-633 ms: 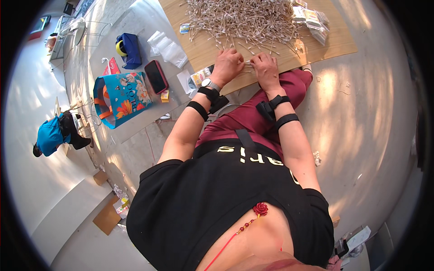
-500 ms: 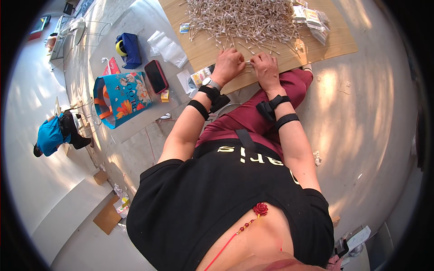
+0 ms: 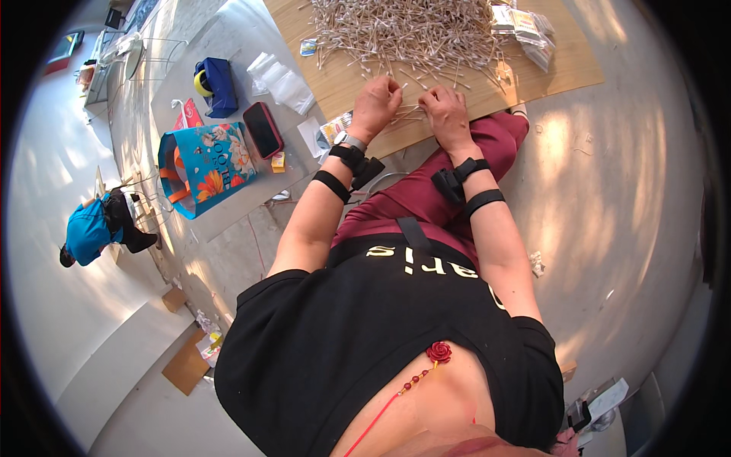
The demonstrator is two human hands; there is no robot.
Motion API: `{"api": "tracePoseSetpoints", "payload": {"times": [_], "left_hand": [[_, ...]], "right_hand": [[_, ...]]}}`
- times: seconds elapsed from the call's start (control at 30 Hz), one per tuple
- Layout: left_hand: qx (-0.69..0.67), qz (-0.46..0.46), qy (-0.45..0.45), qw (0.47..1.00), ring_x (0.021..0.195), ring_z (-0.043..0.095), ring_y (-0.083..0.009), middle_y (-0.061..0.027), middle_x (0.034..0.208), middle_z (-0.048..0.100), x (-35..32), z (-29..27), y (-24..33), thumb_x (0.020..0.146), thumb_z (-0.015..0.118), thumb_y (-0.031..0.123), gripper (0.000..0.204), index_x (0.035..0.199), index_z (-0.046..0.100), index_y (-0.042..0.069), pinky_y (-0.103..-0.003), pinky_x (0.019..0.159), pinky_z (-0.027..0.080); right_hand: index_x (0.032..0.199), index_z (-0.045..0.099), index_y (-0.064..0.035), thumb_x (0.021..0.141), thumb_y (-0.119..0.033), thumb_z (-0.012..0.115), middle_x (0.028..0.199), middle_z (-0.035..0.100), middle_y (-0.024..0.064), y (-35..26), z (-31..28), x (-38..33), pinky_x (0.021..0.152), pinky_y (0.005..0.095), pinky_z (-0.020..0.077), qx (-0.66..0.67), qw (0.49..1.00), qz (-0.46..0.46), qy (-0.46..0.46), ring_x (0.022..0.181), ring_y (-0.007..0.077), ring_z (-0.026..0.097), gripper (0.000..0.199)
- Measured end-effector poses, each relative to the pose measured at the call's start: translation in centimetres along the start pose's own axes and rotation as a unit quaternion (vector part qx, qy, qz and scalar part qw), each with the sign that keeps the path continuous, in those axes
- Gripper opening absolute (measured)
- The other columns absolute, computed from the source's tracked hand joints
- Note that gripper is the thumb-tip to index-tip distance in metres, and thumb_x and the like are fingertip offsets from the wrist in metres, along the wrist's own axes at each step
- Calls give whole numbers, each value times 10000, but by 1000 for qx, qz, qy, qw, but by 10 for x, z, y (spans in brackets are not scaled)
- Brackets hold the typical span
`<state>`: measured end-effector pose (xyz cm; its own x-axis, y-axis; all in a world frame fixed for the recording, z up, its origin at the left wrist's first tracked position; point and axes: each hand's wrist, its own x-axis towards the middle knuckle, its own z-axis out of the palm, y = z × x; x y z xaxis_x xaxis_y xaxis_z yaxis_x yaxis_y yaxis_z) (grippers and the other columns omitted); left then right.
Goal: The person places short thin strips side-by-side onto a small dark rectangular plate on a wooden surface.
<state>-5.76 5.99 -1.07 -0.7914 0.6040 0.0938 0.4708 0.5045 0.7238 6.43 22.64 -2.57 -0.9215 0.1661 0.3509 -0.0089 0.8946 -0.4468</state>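
Observation:
A big loose heap of cotton swabs [image 3: 403,34] with pale sticks covers the far part of a wooden board [image 3: 567,72]. At the heap's near edge is my left hand [image 3: 376,107], its fingers curled; what they hold, if anything, is too small to make out. To its right, my right hand [image 3: 448,118] is closed over the board, and a few cotton swabs [image 3: 409,112] stick out from its fingers toward the left hand. Filled small packs [image 3: 529,30] lie beside the heap on the right. Partly behind my left wrist is another swab pack [image 3: 335,127].
Left of the board are clear plastic bags [image 3: 280,82], a blue tape dispenser [image 3: 219,85], a phone [image 3: 263,129], a small yellow box [image 3: 279,161] and a flowered blue bag [image 3: 209,167]. A person in blue [image 3: 91,228] bends over farther left.
My left hand has moved slightly left and away from the right hand, widening the gap between them. More of the swabs at the right hand now show.

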Motion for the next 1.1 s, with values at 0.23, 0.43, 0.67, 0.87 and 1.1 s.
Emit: {"api": "tracePoseSetpoints", "payload": {"times": [0.23, 0.43, 0.67, 0.87, 1.1], "left_hand": [[91, 89, -27, 992, 940, 679, -326, -114, 907, 690, 12, -8, -3, 882, 746, 184, 115, 904, 700, 80, -463, 854, 514], [161, 133, -17, 978, 975, 653, -312, -83, 946, 675, 10, 3, 3, 869, 785, 194, 128, 907, 714, 95, -441, 894, 490], [114, 111, -14, 987, 997, 626, -339, -108, 975, 647, -28, -6, 21, 843, 813, 207, 175, 911, 701, 91, -448, 889, 486], [115, 85, -6, 990, 995, 624, -339, -114, 971, 644, -45, 0, 19, 847, 805, 193, 158, 908, 704, 86, -462, 901, 487], [154, 108, -27, 982, 995, 628, -330, -106, 970, 647, -42, 0, 18, 867, 777, 172, 117, 895, 707, 83, -448, 903, 492]], "right_hand": [[1047, 729, -172, 894, -229, 787, 1062, 676, 12, 3, 7, 10, 929, 434, 453, -15, 993, 88, 82, 1060, 244, 644, 173], [1024, 722, -168, 886, -267, 802, 1041, 671, 10, 3, 12, 17, 928, 429, 441, -28, 993, 93, 70, 1045, 236, 645, 188], [992, 700, -171, 901, -253, 784, 1000, 656, 16, 9, 19, 17, 917, 423, 442, -23, 992, 95, 82, 1016, 240, 645, 149], [1004, 693, -169, 913, -254, 769, 1008, 660, 15, 9, 20, 18, 913, 424, 456, -13, 991, 96, 89, 1030, 246, 648, 146], [1032, 697, -166, 932, -241, 745, 1010, 673, 15, 6, 17, 21, 924, 430, 462, -4, 997, 54, 62, 1039, 248, 651, 134]]}}
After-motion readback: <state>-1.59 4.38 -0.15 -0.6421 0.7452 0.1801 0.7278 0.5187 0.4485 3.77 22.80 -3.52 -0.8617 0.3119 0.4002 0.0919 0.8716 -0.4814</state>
